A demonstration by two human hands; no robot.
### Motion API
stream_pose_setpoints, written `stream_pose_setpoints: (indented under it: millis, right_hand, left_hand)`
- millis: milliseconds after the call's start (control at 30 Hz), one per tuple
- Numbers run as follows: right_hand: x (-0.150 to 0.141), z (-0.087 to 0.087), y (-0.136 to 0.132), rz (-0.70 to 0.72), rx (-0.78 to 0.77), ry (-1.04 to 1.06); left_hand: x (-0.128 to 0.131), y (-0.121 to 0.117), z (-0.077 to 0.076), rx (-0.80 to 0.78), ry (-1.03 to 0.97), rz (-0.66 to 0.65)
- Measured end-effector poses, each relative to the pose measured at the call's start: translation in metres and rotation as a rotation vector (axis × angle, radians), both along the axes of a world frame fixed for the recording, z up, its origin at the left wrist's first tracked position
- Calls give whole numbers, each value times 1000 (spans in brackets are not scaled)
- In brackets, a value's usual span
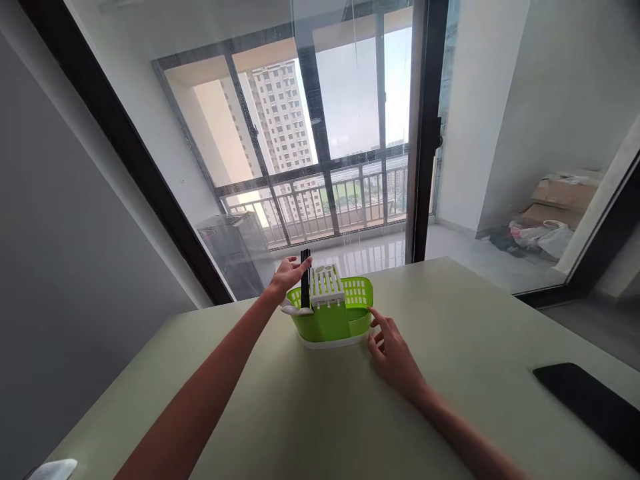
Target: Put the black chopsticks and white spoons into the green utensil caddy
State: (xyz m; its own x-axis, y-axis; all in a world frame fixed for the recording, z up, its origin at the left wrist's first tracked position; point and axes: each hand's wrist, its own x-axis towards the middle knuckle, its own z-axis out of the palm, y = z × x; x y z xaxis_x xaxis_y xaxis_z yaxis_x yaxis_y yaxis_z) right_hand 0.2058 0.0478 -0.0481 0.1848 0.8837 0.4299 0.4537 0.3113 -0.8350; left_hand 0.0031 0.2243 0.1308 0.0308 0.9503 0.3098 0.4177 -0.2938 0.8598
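At the near left corner of the table (pixel 280 413) the edge of a white object (pixel 55 469) shows, too cut off to name. From that side your left forearm reaches forward and away, wrist bent slightly, to bring your left hand (pixel 286 272) up to the black sticks (pixel 305 287), which stand upright at the left end of the green basket (pixel 325 325). Your thumb lies across them near their tops and the other fingers curl apart from it; whether they pinch the sticks or only steady them, you cannot tell from here. The step in hand seems to be settling the sticks in that end, and the next move calls for a light, straight touch that keeps clear of the white spoon-like pieces (pixel 297 311) at the rim just below. To the right of the sticks sits a white slotted rack (pixel 327 285), fixed across the middle of the basket, with a white base (pixel 334 345) beneath it all. Your right hand (pixel 391 348) comes in low from the right, palm turned inward, index finger stretched to the basket's right rim, the rest loosely curled beside the base, gripping nothing. Well apart at the far right lies a flat black object (pixel 593 410).
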Motion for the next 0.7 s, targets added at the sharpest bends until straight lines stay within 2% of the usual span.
stream_pose_setpoints:
  millis: [167, 300, 400, 533, 700]
  right_hand:
    - [-1, 0, 1, 6, -7, -11]
    - [-1, 0, 2, 2, -19, -12]
    - [-1, 0, 1, 7, -17, -10]
    - [-1, 1, 0, 8, -18, -9]
    - [0, -2, 0, 22, -31, -17]
  left_hand:
    - [1, 18, -2, -152, 16, -177]
    - [-2, 19, -6, -137, -66, -210]
    - [-6, 19, -1, -111, -178, -206]
    - [-25, 24, 28, -36, -363, -127]
    - [-84, 24, 72, 31, -589, 75]
